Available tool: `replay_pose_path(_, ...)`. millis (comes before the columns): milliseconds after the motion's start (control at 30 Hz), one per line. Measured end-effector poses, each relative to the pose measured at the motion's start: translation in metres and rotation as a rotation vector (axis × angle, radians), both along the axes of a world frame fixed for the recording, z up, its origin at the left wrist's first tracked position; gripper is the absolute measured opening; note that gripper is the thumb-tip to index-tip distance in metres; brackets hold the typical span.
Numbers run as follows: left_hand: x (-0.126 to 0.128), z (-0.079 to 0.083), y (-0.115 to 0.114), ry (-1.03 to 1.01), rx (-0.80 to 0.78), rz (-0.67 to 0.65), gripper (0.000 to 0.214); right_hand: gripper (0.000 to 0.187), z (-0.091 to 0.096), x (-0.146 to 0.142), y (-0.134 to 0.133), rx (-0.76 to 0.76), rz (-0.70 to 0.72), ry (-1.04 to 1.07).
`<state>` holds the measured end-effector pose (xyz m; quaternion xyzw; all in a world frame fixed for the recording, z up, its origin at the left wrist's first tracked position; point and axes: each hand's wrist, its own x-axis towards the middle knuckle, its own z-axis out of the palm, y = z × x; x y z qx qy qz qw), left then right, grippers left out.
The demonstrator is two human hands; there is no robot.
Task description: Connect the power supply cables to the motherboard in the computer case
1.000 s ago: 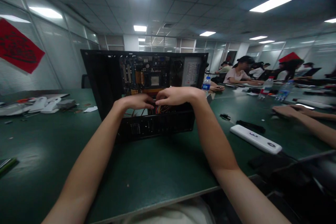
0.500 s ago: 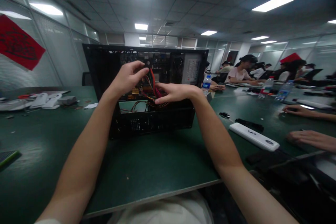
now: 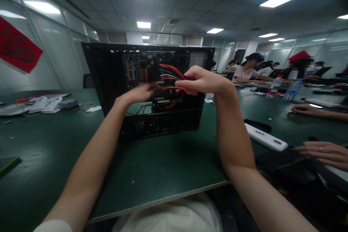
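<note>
A black computer case [image 3: 108, 90] stands on the green table, its open side facing me and showing a circuit board and a grey power supply [image 3: 197, 58]. My right hand [image 3: 202, 79] is closed round a bundle of coloured power cables [image 3: 171, 72], pulled out in front of the board. My left hand [image 3: 141, 92] is lower and to the left, in front of the open case near the cable ends. Its fingers are smeared by motion, so whether they grip a cable is unclear. More thin wires [image 3: 168, 106] hang in the lower part of the case.
On the right lie a white power strip [image 3: 265, 137] and a black item [image 3: 258, 125]. Another person's hands [image 3: 323, 152] rest near the right edge. Plastic bottles [image 3: 276, 86] stand farther back. White and grey parts [image 3: 49, 104] lie at left. People sit at the far right.
My right hand has moved right and up, drawing the cable bundle out straight. My left hand has come down from the upper part of the board.
</note>
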<state>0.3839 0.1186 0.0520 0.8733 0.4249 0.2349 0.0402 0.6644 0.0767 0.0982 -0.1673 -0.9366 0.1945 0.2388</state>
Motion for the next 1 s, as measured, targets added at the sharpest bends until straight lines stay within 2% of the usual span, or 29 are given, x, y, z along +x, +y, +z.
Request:
replay_pose_path(167, 0.006, -0.036, 0.028, 0.305, -0.106, 0.054, 0.044, 0.058, 0.001, 0.004, -0.002, -0.014, -0.024, 0.018)
replay_pose_path(300, 0.006, -0.043, 0.035, 0.411, -0.169, 0.103, 0.036, 0.057, 0.001, -0.003, -0.003, 0.010, -0.005, -0.030)
replay_pose_path(400, 0.001, -0.033, 0.029, 0.285, -0.077, 0.138, 0.042, 0.055, 0.002, -0.006, -0.004, 0.036, -0.025, -0.034)
replay_pose_path(500, -0.005, -0.012, 0.012, 0.070, 0.009, 0.076, 0.050, 0.054, 0.001, -0.010, -0.003, 0.054, -0.038, -0.016)
replay_pose_path(600, -0.012, 0.013, -0.011, -0.024, -0.048, 0.028, 0.058, 0.053, -0.001, -0.015, 0.000, 0.037, -0.006, 0.012)
replay_pose_path(733, -0.021, 0.038, -0.037, -0.034, -0.078, 0.055, 0.052, 0.050, -0.004, -0.022, 0.004, 0.021, -0.007, 0.039)
replay_pose_path(833, -0.025, 0.043, -0.044, -0.060, -0.049, 0.046, 0.047, 0.050, -0.004, -0.025, 0.004, 0.037, -0.042, 0.035)
replay_pose_path(1000, -0.025, 0.037, -0.035, -0.131, -0.022, 0.040, 0.048, 0.054, -0.004, -0.027, -0.004, 0.068, -0.101, 0.018)
